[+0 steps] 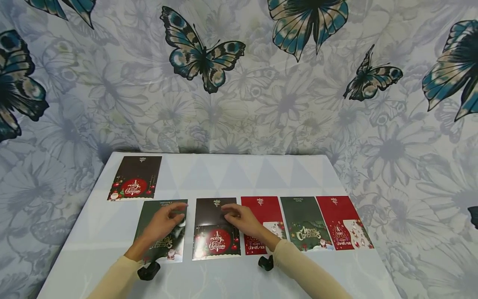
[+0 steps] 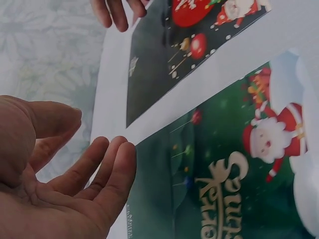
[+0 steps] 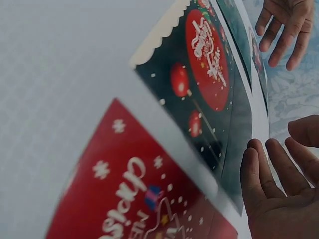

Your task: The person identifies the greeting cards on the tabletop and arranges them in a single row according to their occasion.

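Christmas cards [image 1: 216, 228] are laid in a row of five on the table [image 1: 209, 280], without overlap, apparently so each design can be read; above them, the left hand [image 1: 164, 220] and right hand [image 1: 242, 218] are held loosely curved, gripping nothing. Beyond, at left, a brown card [image 1: 137, 176] is set apart.

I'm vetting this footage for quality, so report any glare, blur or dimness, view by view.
Head: brightest of the three, with white glare on the lower left of the front-row brown card; left wrist: dimmer, the floral backdrop blurred behind the left hand; right wrist: also dim, the lettering on the red card soft.
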`<state>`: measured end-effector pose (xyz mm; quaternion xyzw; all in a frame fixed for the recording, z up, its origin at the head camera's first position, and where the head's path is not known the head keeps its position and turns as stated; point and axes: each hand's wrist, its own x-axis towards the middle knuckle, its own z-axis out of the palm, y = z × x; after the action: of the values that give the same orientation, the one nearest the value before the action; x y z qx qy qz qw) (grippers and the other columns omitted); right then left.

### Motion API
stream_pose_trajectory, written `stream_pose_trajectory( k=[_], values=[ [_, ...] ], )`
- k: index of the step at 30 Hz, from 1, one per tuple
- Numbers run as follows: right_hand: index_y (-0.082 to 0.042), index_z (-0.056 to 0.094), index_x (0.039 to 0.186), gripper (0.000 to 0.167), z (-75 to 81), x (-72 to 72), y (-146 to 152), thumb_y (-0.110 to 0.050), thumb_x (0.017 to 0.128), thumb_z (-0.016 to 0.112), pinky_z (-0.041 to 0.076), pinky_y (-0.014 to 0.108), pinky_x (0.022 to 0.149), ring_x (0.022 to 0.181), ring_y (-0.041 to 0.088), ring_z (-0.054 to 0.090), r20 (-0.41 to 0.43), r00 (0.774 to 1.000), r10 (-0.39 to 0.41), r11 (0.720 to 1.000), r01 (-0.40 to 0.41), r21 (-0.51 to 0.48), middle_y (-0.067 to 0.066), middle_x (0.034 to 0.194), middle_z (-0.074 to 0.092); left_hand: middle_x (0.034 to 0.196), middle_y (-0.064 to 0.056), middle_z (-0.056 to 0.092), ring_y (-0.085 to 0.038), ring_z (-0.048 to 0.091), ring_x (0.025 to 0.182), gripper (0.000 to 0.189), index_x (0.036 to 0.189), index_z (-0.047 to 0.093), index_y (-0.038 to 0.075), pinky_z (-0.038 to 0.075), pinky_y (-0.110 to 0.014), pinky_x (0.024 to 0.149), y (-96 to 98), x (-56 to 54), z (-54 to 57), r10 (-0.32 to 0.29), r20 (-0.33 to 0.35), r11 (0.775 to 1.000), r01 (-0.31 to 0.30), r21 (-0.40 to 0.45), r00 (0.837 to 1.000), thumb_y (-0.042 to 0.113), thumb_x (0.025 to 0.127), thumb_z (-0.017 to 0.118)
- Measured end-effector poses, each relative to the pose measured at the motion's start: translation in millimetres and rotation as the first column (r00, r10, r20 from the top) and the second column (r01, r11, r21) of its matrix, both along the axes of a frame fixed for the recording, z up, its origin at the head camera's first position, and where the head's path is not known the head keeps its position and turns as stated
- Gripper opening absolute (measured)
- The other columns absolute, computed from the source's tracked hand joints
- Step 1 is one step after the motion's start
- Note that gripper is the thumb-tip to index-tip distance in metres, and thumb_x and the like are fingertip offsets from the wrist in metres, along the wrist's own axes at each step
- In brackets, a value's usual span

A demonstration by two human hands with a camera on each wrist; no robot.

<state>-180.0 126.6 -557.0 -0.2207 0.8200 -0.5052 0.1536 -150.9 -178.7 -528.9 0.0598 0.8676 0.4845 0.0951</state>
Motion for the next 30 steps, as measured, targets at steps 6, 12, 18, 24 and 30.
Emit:
stream_pose_trajectory(
  k=[6, 12, 18, 24, 30],
  values=[
    [0.001, 0.058, 0.135, 0.035, -2.7, 6.3, 12, -0.006, 0.1, 0.057, 0.053, 0.023, 0.089, 0.113, 0.035, 0.067, 0.014, 1.0, -0.025, 1.0, 0.025, 0.016, 0.021, 0.13, 0.064, 0.129, -0.027, 0.06, -0.033, 0.068, 0.1, 0.036, 0.132, 0.061, 0.002, 0.055, -0.033, 0.071, 7.3, 3.3, -8.3, -0.02, 0.02, 0.999, 0.019, 0.027, 1.0, 0.003, 0.096, 0.062],
    [-0.003, 0.06, 0.134, 0.035, -5.5, 11.6, 27, -0.011, 0.1, 0.059, 0.052, 0.021, 0.086, 0.11, 0.03, 0.068, 0.065, 0.996, -0.057, 0.998, 0.054, 0.036, 0.019, 0.124, 0.067, 0.13, -0.03, 0.059, -0.029, 0.069, 0.094, 0.035, 0.13, 0.062, 0.0, 0.05, -0.03, 0.062, 13.8, 5.2, -13.0, -0.032, 0.049, 0.999, 0.03, 0.045, 0.998, 0.0, 0.095, 0.061],
    [-0.009, 0.063, 0.131, 0.033, -11.7, 10.1, 39, -0.016, 0.099, 0.063, 0.054, 0.022, 0.085, 0.106, 0.023, 0.069, 0.06, 0.996, -0.069, 0.997, 0.067, 0.039, 0.011, 0.115, 0.072, 0.128, -0.03, 0.06, -0.032, 0.069, 0.098, 0.034, 0.129, 0.062, 0.001, 0.055, -0.036, 0.072, 15.8, 6.2, -16.8, -0.05, 0.043, 0.998, 0.049, 0.026, 0.998, 0.0, 0.095, 0.061],
    [-0.006, 0.064, 0.13, 0.032, -9.3, 8.3, 42, -0.012, 0.099, 0.061, 0.056, 0.028, 0.084, 0.107, 0.027, 0.069, 0.041, 0.993, -0.108, 0.993, 0.106, 0.047, 0.015, 0.122, 0.07, 0.127, -0.032, 0.06, -0.036, 0.068, 0.101, 0.034, 0.128, 0.062, -0.001, 0.057, -0.038, 0.074, 15.9, 6.3, -17.5, -0.058, 0.05, 0.998, 0.057, 0.028, 0.997, 0.0, 0.095, 0.061],
    [-0.002, 0.064, 0.129, 0.031, -5.1, 9.1, 42, -0.012, 0.1, 0.06, 0.058, 0.039, 0.09, 0.11, 0.029, 0.069, 0.041, 0.991, -0.126, 0.991, 0.124, 0.053, 0.016, 0.126, 0.068, 0.124, -0.03, 0.062, -0.036, 0.068, 0.102, 0.029, 0.124, 0.064, -0.001, 0.057, -0.04, 0.077, 14.0, 6.7, -16.3, -0.069, 0.067, 0.997, 0.067, 0.03, 0.995, 0.001, 0.095, 0.061]
  ],
)
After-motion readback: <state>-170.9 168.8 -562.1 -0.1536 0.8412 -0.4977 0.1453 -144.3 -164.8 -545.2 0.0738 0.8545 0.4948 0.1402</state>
